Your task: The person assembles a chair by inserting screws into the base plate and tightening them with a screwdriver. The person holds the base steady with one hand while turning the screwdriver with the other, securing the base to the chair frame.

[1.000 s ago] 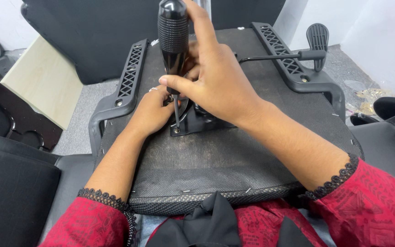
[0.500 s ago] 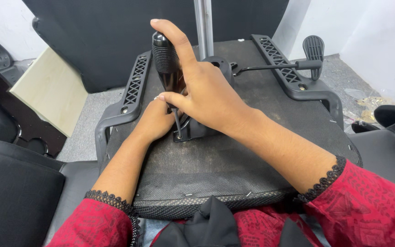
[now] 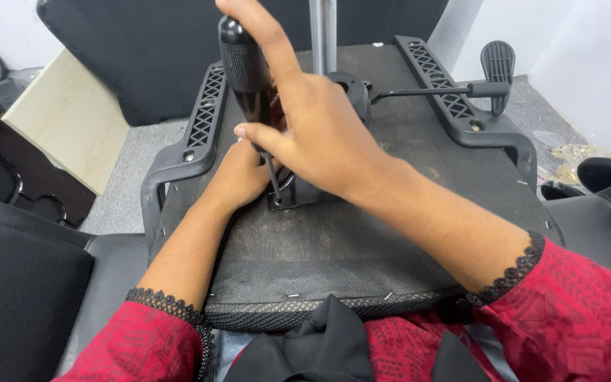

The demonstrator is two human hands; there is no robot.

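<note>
An upturned chair seat (image 3: 362, 247) with a dark fabric underside lies across my lap. My right hand (image 3: 319, 134) grips the black handle of a screwdriver (image 3: 243, 67), held upright, its thin shaft reaching down to the black metal mechanism plate (image 3: 298, 194) at the seat's middle. My left hand (image 3: 238, 177) rests on the seat beside the shaft's tip, fingers hidden behind my right hand. A silver gas-lift column (image 3: 323, 35) rises from the mechanism. Black armrest brackets run along the left side (image 3: 203, 120) and the right side (image 3: 454, 106).
A black adjustment lever with a paddle (image 3: 496, 64) sticks out at the right. A large black chair back (image 3: 143, 56) stands behind, with a pale wooden board (image 3: 65, 120) at the left. More black chair parts sit at far left (image 3: 15, 283) and far right (image 3: 609, 177).
The view has shifted slightly; my right hand's forefinger now stretches higher over the screwdriver handle. Both hands stay at the mechanism plate.
</note>
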